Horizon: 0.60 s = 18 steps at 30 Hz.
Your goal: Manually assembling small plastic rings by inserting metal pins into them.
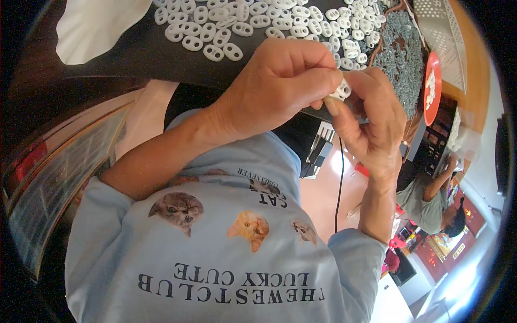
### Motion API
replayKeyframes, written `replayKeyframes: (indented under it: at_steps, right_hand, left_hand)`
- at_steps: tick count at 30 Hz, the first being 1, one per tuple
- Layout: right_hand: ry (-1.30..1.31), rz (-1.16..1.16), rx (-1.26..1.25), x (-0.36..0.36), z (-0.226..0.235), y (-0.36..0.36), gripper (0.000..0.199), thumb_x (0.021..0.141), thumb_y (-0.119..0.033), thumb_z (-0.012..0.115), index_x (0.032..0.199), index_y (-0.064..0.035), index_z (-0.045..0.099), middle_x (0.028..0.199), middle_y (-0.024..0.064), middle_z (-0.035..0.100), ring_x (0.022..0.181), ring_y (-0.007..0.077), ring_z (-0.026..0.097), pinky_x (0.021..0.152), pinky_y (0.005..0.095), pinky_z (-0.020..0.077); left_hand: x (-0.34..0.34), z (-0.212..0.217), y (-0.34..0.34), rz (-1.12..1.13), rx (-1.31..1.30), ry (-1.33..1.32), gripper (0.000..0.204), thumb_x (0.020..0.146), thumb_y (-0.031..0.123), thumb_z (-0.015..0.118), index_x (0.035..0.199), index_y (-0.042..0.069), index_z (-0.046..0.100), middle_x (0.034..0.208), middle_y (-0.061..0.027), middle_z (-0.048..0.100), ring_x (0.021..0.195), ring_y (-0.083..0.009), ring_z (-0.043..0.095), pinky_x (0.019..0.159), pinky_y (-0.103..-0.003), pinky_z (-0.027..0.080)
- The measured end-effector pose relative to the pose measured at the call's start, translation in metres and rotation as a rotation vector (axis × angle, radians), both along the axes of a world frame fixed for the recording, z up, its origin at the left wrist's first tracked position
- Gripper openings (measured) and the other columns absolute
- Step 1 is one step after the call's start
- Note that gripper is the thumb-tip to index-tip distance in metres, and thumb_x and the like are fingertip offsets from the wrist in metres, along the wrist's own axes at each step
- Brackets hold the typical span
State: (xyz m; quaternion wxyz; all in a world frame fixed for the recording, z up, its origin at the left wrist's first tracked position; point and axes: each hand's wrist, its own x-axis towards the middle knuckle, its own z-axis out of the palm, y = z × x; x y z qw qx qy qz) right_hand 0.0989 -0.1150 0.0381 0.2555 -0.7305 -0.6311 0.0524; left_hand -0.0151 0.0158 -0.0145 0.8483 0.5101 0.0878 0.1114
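Note:
Up over the dark table's edge, both my hands meet at a small white two-holed plastic piece (341, 91). My left hand (288, 83) is closed, thumb and forefinger pinched together at the piece's upper left side; any smaller part between those fingertips is hidden. From the right, my right hand (374, 116) grips the same piece between thumb and forefinger, its other fingers curled behind. Beyond my hands lie many loose oval white two-holed pieces (242, 29), spread across the tabletop. To their right is a heap of small grey metal parts (401, 59).
A red dish (432, 89) holding small white pieces sits right of the metal heap. A white wavy-edged sheet or tray (97, 27) lies at the far left of the dark table (145, 54). A black cable (340, 183) hangs below my hands. Another person (431, 202) works at the right.

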Motion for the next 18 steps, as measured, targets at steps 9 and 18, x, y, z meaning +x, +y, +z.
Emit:
replayKeyframes:
  at_steps: [9, 18]
  right_hand:
    - [0.395, -0.276, -0.114, -0.012, -0.007, -0.009, 0.017, 0.079, -0.010, 0.069, 0.086, -0.0007, 0.056, 0.071, 0.0060, 0.054, 0.061, 0.0135, 0.052, 0.052, 0.0251, 0.0407]
    - [0.946, -0.200, -0.168, -0.004, 0.006, -0.006, 0.008, 0.086, -0.006, 0.060, 0.087, 0.0007, 0.056, 0.075, -0.0005, 0.057, 0.067, 0.0034, 0.046, 0.057, 0.0193, 0.0386]
  left_hand:
    - [0.000, -0.005, -0.004, 0.046, 0.018, -0.052, 0.018, 0.090, 0.016, 0.052, 0.086, -0.001, 0.058, 0.061, 0.0021, 0.048, 0.049, -0.0022, 0.038, 0.044, -0.018, 0.028]
    - [0.005, 0.001, 0.004, -0.136, 0.045, -0.061, 0.019, 0.092, 0.018, 0.048, 0.082, 0.003, 0.054, 0.063, 0.0016, 0.048, 0.050, -0.0025, 0.038, 0.044, -0.019, 0.029]
